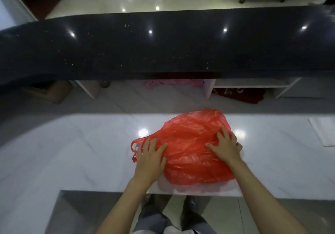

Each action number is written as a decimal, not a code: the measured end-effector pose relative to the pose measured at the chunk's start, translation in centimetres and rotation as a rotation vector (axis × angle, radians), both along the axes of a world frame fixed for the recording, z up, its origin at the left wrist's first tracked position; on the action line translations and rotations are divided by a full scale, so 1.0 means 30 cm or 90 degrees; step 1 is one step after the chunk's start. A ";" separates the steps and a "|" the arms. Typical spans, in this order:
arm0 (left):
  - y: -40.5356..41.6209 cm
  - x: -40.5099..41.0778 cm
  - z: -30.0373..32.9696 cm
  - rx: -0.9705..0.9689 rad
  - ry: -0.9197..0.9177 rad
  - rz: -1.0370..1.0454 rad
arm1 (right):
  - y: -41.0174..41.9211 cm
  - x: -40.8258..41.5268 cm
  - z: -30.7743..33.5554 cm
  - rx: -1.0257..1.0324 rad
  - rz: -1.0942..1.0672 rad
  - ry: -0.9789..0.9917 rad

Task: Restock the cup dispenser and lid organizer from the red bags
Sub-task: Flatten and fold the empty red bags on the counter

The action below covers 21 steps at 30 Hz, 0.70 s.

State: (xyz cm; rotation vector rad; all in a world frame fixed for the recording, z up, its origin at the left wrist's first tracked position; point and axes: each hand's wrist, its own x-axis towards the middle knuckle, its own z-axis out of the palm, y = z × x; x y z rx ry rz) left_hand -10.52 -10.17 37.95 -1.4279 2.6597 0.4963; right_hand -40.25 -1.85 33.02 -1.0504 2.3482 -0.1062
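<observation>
Both forearms reached in from the bottom of the view, above the person's legs and shoes on the floor. Beyond them ran the black upper counter (163, 43), and below it the white worktop (72, 152), where the red bag (190, 154) lay close to the near edge, bulging and crumpled. Something pale and translucent showed under its near side; what it was could not be told. The bag looked like thin, soft film, light and slippery, likely to slide and to tear if pulled hard, so the loop handles (134, 149) at its left end seemed the best place to take hold. The left hand (150, 159) lay flat on that end with fingers spread straight, pressing rather than gripping. The right hand (225, 146) rested on the right side, fingers likewise splayed, grasping nothing.
</observation>
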 end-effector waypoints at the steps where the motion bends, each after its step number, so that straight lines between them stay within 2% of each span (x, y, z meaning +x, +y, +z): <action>1: 0.013 -0.005 0.012 -0.077 0.040 0.003 | 0.007 0.004 -0.007 -0.026 0.005 0.019; 4: 0.059 -0.055 0.041 -0.312 0.205 -0.080 | 0.015 0.036 -0.009 -0.164 -0.019 -0.009; 5: 0.070 -0.086 0.055 -0.330 0.252 -0.131 | 0.015 0.048 -0.008 -0.199 -0.027 -0.028; 7: 0.086 -0.151 0.065 -0.272 0.268 -0.217 | 0.011 0.061 -0.007 -0.249 -0.050 -0.064; 8: 0.090 -0.179 0.057 -0.207 0.231 -0.232 | 0.011 0.061 -0.008 -0.275 -0.066 -0.083; 10: 0.092 -0.213 0.024 -0.066 0.072 -0.247 | 0.014 0.055 -0.002 -0.314 -0.114 -0.138; 13: 0.094 -0.227 -0.062 0.039 -0.115 -0.282 | 0.028 0.035 0.022 -0.353 -0.188 -0.193; 17: 0.081 -0.220 -0.110 0.070 -0.171 -0.273 | 0.059 -0.011 -0.005 -0.402 -0.195 -0.176; 21: 0.076 -0.196 -0.125 0.057 -0.186 -0.280 | 0.101 -0.047 -0.012 -0.404 -0.112 0.005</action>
